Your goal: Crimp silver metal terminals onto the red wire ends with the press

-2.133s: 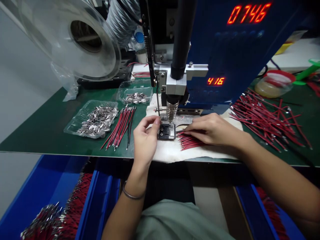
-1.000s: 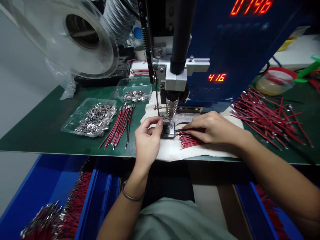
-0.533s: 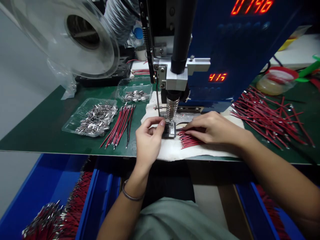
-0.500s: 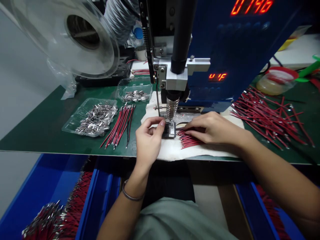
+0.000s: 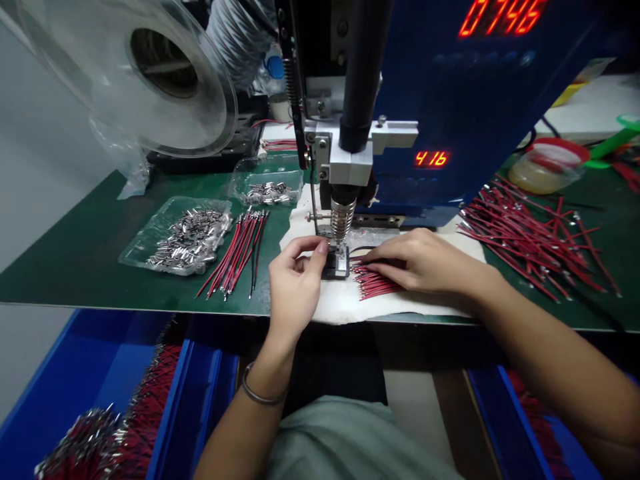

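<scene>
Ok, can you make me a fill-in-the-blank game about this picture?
1. The person's right hand is at a bundle of mostly ____ wires.
2. The lower display on the blue machine shows the number ____.
3. A bracelet circles the person's ____ wrist.
4. The tabletop is coloured ____.

Missing words: red; 416; left; green.

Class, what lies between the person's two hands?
In the head view, a small black fixture and red wire ends lie between the left hand and right hand.
</scene>
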Demonstrator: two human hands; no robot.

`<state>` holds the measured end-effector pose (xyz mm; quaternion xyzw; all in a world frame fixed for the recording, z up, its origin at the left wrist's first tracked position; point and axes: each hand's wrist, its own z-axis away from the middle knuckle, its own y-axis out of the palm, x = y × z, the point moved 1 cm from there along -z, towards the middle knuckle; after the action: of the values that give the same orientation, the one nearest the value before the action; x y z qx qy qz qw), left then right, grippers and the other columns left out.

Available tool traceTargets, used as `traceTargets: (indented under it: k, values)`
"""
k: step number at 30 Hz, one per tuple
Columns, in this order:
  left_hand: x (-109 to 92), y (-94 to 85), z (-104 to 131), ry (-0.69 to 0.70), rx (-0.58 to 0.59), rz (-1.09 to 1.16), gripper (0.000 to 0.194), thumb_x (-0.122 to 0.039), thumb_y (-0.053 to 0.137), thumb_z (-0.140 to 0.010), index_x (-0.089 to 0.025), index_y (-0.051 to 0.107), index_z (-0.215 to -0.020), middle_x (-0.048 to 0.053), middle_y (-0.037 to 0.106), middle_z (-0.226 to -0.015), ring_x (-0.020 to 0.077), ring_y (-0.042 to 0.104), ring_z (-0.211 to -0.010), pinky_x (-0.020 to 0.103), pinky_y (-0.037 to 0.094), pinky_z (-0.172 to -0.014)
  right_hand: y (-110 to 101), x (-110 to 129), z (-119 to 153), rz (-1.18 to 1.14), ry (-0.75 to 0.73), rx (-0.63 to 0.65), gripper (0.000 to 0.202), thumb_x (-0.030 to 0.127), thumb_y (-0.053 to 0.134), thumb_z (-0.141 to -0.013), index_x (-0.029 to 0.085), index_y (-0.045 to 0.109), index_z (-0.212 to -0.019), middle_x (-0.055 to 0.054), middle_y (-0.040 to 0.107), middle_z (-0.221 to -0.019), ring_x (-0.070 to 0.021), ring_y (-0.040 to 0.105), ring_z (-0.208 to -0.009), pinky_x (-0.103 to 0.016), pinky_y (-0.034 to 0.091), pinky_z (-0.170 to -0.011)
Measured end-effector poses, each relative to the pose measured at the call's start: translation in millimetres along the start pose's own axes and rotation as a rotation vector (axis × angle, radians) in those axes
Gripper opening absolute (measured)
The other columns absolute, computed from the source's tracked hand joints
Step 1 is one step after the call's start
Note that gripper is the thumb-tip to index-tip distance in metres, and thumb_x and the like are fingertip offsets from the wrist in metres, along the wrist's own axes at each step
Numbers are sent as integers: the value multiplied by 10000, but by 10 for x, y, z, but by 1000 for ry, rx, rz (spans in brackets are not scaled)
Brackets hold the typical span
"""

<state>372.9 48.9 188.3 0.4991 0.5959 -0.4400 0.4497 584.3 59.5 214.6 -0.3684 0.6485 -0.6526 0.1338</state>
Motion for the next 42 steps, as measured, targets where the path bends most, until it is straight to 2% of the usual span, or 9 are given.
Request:
traceTargets:
  k: [4, 9, 18, 23, 30, 35, 39, 42]
  values:
    - [-6, 0, -1, -4, 2, -10, 211, -336, 664, -830, -143, 684, -912, 63, 686, -916, 139, 631, -816, 201, 481, -730, 7, -11, 6, 23, -7, -14, 273, 265, 455, -952, 196, 702, -1043, -20, 715, -975, -168, 677, -849, -264, 459, -746]
    - [-3, 4, -1, 9, 2, -15, 210, -335, 664, -831, -145, 687, -919, 63, 690, -922, 140, 632, -840, 203, 481, -757, 19, -23, -6, 23, 32, -31, 256, 268, 469, -944, 214, 704, -1031, -7, 713, -967, -166, 670, -866, -266, 457, -784]
    - [21, 9, -9, 22, 25, -11, 227, -346, 655, -835, -141, 696, -922, 71, 687, -915, 138, 626, -791, 199, 480, -677, 55, -29, -52, 3, 93, -23, 218, 267, 492, -931, 230, 690, -1015, 6, 711, -945, -168, 669, -845, -267, 457, -762]
    - [15, 5, -12, 12, 35, 11, 226, -328, 677, -817, -148, 677, -955, 64, 678, -932, 123, 616, -771, 194, 474, -671, 53, -29, -32, 41, 31, -80, 209, 268, 484, -941, 211, 677, -995, 4, 707, -929, -165, 665, -807, -269, 442, -726]
    - [19, 9, -5, -1, 17, 21, 201, -335, 690, -803, -157, 696, -896, 57, 681, -895, 112, 609, -732, 190, 469, -656, -6, -38, -5, -14, -60, -234, 161, 229, 526, -928, 172, 675, -951, -28, 702, -908, -145, 643, -784, -257, 440, -730]
    - [12, 16, 3, -13, 28, 10, 199, -344, 692, -804, -167, 705, -893, 52, 687, -889, 113, 612, -720, 198, 475, -669, -36, -13, -16, -15, -118, -303, 158, 233, 534, -923, 149, 667, -919, -66, 603, -829, -163, 565, -783, -283, 434, -695]
    - [9, 21, -2, 4, 6, 29, 187, -332, 687, -813, -160, 697, -886, 49, 688, -894, 116, 629, -769, 190, 484, -704, -39, -7, -24, -70, -142, -329, 132, 217, 540, -919, 136, 639, -951, -103, 560, -984, -178, 547, -934, -301, 456, -817]
    - [21, 21, -9, 20, -23, 99, 192, -309, 683, -819, -143, 681, -916, 61, 695, -902, 127, 648, -831, 191, 497, -744, -29, -15, -26, -106, -169, -321, 108, 189, 522, -924, 133, 602, -968, -101, 603, -994, -188, 558, -960, -328, 452, -866]
